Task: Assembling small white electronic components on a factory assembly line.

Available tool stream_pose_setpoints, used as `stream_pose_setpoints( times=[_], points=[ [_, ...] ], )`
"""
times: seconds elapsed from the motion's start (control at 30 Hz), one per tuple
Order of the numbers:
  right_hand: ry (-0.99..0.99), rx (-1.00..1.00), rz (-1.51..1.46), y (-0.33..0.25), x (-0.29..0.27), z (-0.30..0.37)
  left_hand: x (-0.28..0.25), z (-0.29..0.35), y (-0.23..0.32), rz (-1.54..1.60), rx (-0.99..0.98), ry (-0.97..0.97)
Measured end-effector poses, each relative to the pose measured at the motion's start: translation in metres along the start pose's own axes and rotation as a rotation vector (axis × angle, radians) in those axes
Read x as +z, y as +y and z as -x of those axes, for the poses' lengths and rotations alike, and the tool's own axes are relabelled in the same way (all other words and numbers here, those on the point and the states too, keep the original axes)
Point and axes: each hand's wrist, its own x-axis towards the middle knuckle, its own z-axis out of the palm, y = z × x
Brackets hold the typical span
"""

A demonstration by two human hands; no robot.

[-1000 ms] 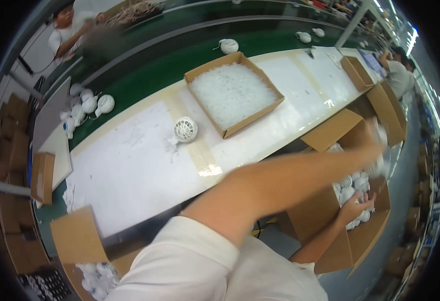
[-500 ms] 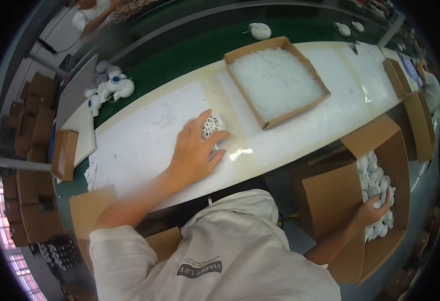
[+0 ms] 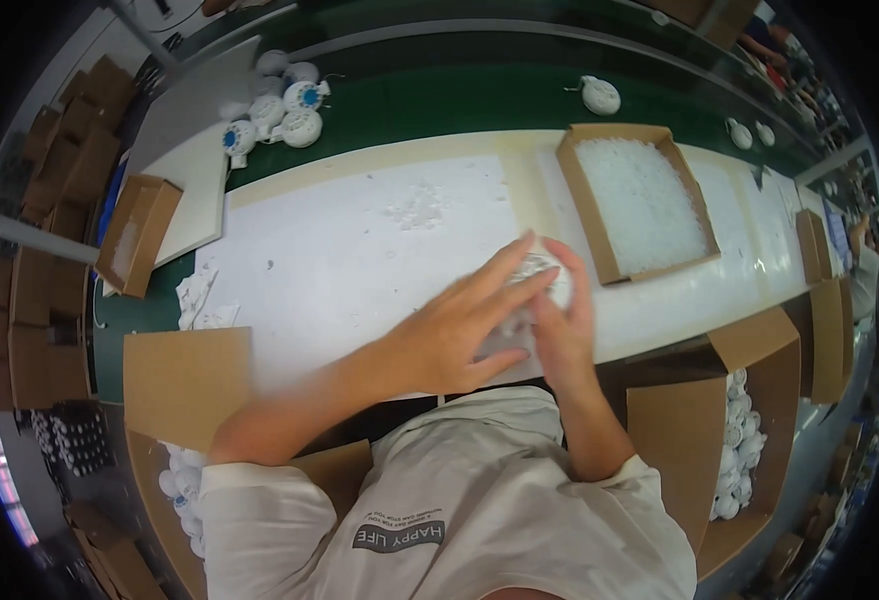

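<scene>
above bench (image 3: 349, 275), left hand (image 3: 446, 335) and right hand (image 3: 567, 340) both gripping small white fan (image 3: 560, 288); likely light, stiff, slightly slippery, perhaps fragile across face; best held around sides.

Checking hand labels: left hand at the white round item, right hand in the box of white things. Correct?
Not the right hand: the head view shows it at the white round item too. The left hand is as stated.
</scene>
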Motion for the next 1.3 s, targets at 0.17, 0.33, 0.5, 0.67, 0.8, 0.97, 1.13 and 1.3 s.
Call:
stream_pose_setpoints(
  times=[0.17,0.33,0.5,0.67,0.8,0.97,1.13,1.3],
  points=[
    [0.55,-0.756,0.74,-0.068,-0.117,0.028,-0.144,-0.041,-0.041,-0.886,0.285,0.07],
    [1.357,-0.478,1.602,-0.161,-0.263,0.121,-0.281,-0.064,-0.101,-1.4,-0.599,0.047],
    [1.282,0.403,1.906,-0.128,-0.412,0.221,-0.316,-0.09,-0.146,-1.289,-0.804,-0.166],
    [1.325,-0.237,1.692,-0.118,-0.294,0.172,-0.304,-0.123,-0.161,-1.172,-1.02,-0.291],
    [0.876,-0.812,1.19,-0.123,-0.17,0.056,-0.291,-0.13,-0.17,-1.082,-1.066,-0.307],
    [-0.285,-0.905,1.252,-0.108,0.016,-0.084,-0.312,-0.121,-0.167,-1.024,-1.056,-0.266],
    [-0.535,-0.805,1.374,-0.049,0.127,-0.223,-0.318,-0.111,-0.126,-0.608,-1.134,-0.048],
    [-0.432,-0.373,1.522,0.029,0.219,-0.333,-0.321,-0.095,-0.128,-0.606,-1.045,-0.073]
  ],
)
